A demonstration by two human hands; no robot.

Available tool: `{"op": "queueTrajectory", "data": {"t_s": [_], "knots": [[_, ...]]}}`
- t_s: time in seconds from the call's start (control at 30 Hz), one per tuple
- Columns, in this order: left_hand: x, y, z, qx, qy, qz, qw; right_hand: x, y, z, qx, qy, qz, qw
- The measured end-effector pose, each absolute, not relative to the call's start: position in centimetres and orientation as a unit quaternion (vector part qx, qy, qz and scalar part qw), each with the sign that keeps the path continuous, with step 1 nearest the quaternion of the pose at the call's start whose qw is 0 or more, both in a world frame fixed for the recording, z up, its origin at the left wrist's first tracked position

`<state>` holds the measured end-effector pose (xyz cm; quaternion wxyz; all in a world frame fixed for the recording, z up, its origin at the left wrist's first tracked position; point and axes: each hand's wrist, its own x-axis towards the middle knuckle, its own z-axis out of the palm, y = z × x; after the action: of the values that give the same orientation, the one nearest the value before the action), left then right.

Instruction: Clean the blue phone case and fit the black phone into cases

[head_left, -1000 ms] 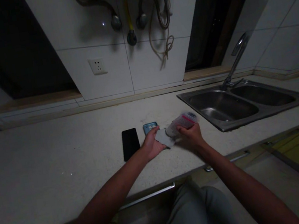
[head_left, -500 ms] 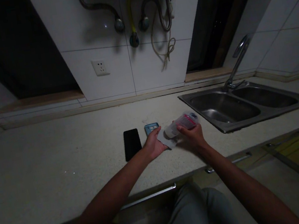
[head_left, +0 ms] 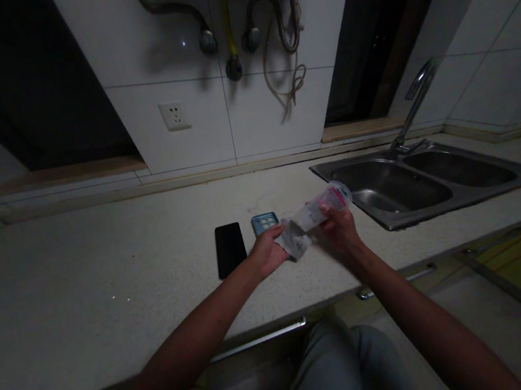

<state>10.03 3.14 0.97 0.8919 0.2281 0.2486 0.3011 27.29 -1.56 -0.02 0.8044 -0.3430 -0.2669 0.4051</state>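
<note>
My right hand (head_left: 339, 227) is closed on a translucent plastic packet (head_left: 311, 213) with a pink band near its right end. In my left hand (head_left: 269, 252), thumb on top, is a thin greyish see-through sheet (head_left: 294, 240). The sheet meets the lower left end of the packet; whether they are joined I cannot tell. A blue phone case (head_left: 263, 222) with round camera openings lies just behind my left fingers, partly covered by them. Left of it a black smartphone (head_left: 230, 250) lies flat on the pale counter (head_left: 151, 252).
A steel double sink (head_left: 389, 194) with a curved tap (head_left: 418, 97) is set into the counter at the right. Pipes and a tied cord (head_left: 293, 87) hang on the tiled wall, beside a socket (head_left: 174, 116). Drawer handles (head_left: 258, 340) line the counter's front.
The packet has shifted slightly up and right with my right hand, showing more of the sheet. The sheet looks more crinkled and see-through. The phone and case stay put.
</note>
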Motion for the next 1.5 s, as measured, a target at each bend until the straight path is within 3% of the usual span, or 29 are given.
{"op": "queueTrajectory", "data": {"t_s": [0.2, 0.5, 0.77, 1.03, 1.3, 1.5], "knots": [[9.8, 3.6, 1.0, 0.198, 0.277, 0.352, 0.872, 28.0, -1.9, 0.8, -0.294, -0.21, 0.467, 0.807], [9.6, 3.2, 1.9, 0.231, 0.234, 0.384, 0.863, 28.4, -1.5, 0.9, -0.258, -0.155, 0.463, 0.834], [9.6, 2.4, 2.8, 0.189, 0.214, 0.345, 0.894, 28.0, -1.3, -0.2, -0.337, -0.256, 0.327, 0.845], [9.9, 1.9, 1.4, 0.233, 0.18, 0.363, 0.884, 27.0, -2.1, -1.7, -0.556, -0.448, 0.128, 0.689], [9.8, 2.1, 0.4, 0.289, 0.176, 0.354, 0.872, 27.0, -2.9, -1.6, -0.523, -0.617, 0.018, 0.587], [9.9, 2.3, 0.3, 0.312, 0.215, 0.366, 0.85, 26.8, -2.5, -1.8, -0.505, -0.643, -0.057, 0.573]]}}
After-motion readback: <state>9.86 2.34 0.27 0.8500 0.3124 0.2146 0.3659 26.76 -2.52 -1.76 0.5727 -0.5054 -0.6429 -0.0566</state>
